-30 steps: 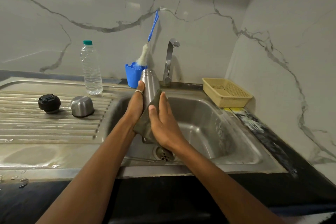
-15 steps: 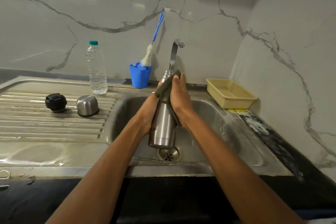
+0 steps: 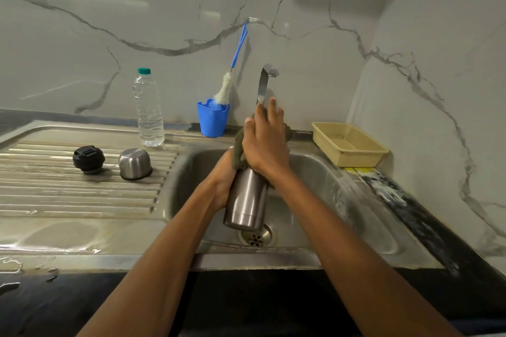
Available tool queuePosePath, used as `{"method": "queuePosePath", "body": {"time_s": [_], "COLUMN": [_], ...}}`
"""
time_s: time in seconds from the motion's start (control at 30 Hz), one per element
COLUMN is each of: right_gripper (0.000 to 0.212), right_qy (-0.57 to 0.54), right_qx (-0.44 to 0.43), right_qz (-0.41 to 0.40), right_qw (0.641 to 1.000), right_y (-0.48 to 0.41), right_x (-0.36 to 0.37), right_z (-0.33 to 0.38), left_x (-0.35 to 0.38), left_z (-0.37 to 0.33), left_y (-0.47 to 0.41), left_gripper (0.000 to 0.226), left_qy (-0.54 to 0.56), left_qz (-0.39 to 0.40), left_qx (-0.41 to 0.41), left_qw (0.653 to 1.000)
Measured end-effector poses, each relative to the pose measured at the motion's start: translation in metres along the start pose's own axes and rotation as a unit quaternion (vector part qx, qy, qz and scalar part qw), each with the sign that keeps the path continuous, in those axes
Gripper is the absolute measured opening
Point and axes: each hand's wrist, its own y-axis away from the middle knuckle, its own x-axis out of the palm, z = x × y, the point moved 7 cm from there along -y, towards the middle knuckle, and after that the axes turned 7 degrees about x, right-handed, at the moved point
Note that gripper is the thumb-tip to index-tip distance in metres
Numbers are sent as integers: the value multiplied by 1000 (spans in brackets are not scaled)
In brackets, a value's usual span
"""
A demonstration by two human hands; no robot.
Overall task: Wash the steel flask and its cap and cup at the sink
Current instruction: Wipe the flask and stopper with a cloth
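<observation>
Flask (image 3: 246, 200) gripped by left hand (image 3: 223, 180); right hand (image 3: 267, 142) closed on cloth (image 3: 238, 150) around neck. Wet steel likely slips; dent risked against sink (image 3: 315, 172).

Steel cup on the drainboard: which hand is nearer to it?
Left. The left hand grips the flask on its cup-facing side; the right hand scrubs the flask's upper part, farther from the steel cup.

Dim even light, soft shadows, wide-angle bending at edges, mostly sharp
</observation>
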Motion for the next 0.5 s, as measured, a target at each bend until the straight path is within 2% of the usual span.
{"method": "queuePosePath", "body": {"time_s": [0.1, 0.17, 0.3, 0.37, 0.5], "right_gripper": [57, 61, 69, 71, 71], "right_qy": [-178, -221, -175, -141, -100], "right_qx": [81, 113, 72, 42, 9], "right_qz": [50, 69, 116, 140, 114], "right_qw": [980, 966, 975, 979, 988], "right_y": [-13, 3, 70, 94, 84], "right_x": [-4, 2, 24, 27, 25], "right_z": [-10, -13, -13, -12, -14], "left_x": [-2, -1, -18, -27, -19], "left_z": [-4, -7, -19, -18, -16], "left_y": [-4, -5, -9, -14, -9], "left_gripper": [36, 38, 37, 41, 51], "left_qy": [10, 39, 76, 86, 79], "left_qz": [-27, -23, -70, -93, -69], "left_qx": [21, 29, 55, 40, 48], "left_qw": [999, 999, 993, 991, 993]}}
